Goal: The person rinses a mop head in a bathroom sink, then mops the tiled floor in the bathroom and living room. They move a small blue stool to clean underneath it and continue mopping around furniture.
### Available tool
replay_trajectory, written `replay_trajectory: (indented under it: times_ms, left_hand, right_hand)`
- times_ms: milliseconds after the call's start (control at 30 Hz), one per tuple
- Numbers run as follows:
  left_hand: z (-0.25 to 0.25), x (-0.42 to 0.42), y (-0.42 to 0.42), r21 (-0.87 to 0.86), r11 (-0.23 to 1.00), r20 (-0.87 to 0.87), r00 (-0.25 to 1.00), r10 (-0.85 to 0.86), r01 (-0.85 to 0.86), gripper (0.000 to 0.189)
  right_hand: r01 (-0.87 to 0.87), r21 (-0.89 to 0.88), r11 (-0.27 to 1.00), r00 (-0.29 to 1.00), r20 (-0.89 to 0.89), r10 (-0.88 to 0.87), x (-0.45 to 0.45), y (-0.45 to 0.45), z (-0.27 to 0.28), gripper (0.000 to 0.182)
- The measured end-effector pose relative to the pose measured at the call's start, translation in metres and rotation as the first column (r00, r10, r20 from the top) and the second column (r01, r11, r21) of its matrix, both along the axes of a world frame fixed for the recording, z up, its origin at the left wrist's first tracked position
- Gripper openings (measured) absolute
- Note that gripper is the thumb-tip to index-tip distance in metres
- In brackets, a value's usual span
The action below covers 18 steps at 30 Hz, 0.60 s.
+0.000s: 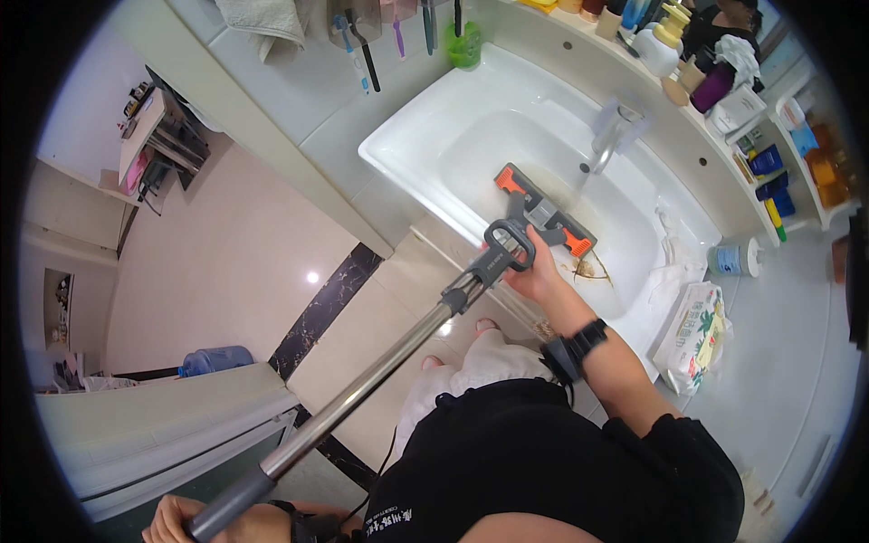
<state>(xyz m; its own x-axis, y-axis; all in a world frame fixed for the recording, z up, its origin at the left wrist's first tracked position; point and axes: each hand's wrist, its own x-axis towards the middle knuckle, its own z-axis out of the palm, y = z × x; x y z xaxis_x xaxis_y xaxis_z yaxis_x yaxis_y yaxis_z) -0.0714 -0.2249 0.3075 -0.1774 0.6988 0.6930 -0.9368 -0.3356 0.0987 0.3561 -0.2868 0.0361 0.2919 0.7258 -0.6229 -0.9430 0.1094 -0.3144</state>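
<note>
A sponge mop with a steel pole [366, 383] slants across the view from lower left to the sink. My left hand [178, 517] grips the grey sleeve at the pole's far end, low at the left edge. Near the other end, my right hand [533, 271] is around the grey plastic pull-handle section, its fingers partly hidden behind it. The mop head [545, 212], dark grey with orange end clips, is over the white washbasin [475, 129], under the chrome faucet [611, 139]. Brownish water and a dark streak of dirt [589, 270] show in the basin beside the head.
Bottles crowd the curved shelf [567, 30] behind the basin. Toothbrushes [356, 51] hang on the tiled wall. A tissue pack [692, 339] and a pump bottle [735, 258] are right of the basin. A doorway with a dark stone threshold [326, 309] opens at left; a blue water jug [216, 360] lies beyond.
</note>
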Motion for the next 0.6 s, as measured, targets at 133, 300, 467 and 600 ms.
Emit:
replay_trajectory:
  times_ms: [133,300,467,600]
  left_hand:
    - [-0.022,-0.038,0.032,-0.045,0.998,-0.140,0.989,-0.055,0.049,0.029]
    - [-0.080,-0.075,0.067,-0.261,0.965,-0.094,0.993,-0.068,0.042,0.033]
    - [-0.138,-0.099,0.082,-0.428,0.899,-0.009,0.995,-0.102,0.088,0.036]
    - [-0.153,-0.109,0.085,-0.456,0.882,0.057,0.993,-0.101,0.116,0.033]
  right_hand:
    - [0.114,-0.012,0.993,0.986,-0.125,-0.114,-0.001,0.019,0.005,0.033]
    - [0.073,-0.093,0.993,0.993,-0.085,-0.081,-0.008,-0.001,0.026,0.031]
    - [0.101,-0.133,0.986,0.994,-0.031,-0.106,-0.015,-0.025,0.038,0.028]
    - [0.082,-0.199,0.977,0.996,-0.003,-0.084,-0.023,-0.044,0.043,0.027]
